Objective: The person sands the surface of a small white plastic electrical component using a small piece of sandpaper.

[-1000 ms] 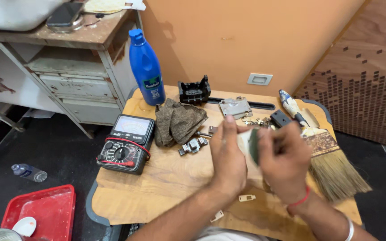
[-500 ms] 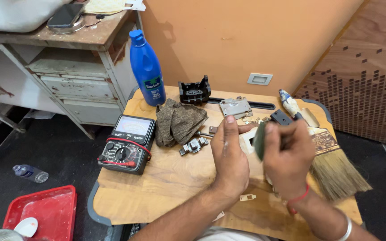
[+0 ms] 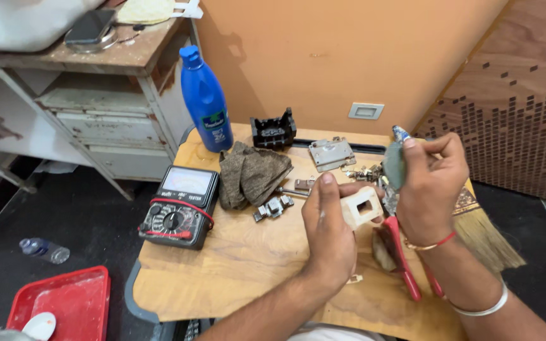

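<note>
Cream plastic, that's what the left hand has: a small boxy block with a square hole through it, pinched between thumb and fingers just right of the frame's middle, above the wooden counter. The hole faces up and toward the camera, and the block's longer side runs roughly left to right, tilted slightly up on the right. Right hand sits just beside it, higher, fingers closed around a small grey-green piece held upright, its long axis close to vertical, top end tipped a little left.

Below the right wrist, red-handled pliers lie on the counter, handles running toward the lower right. A straw brush fans out at the right edge. Left of centre, a black meter with a red lead sits flat, and next to it a crumpled brown cloth. Upper middle, a blue bottle stands upright, a black plastic part beside it. Small metal bits are scattered between cloth and hands.
</note>
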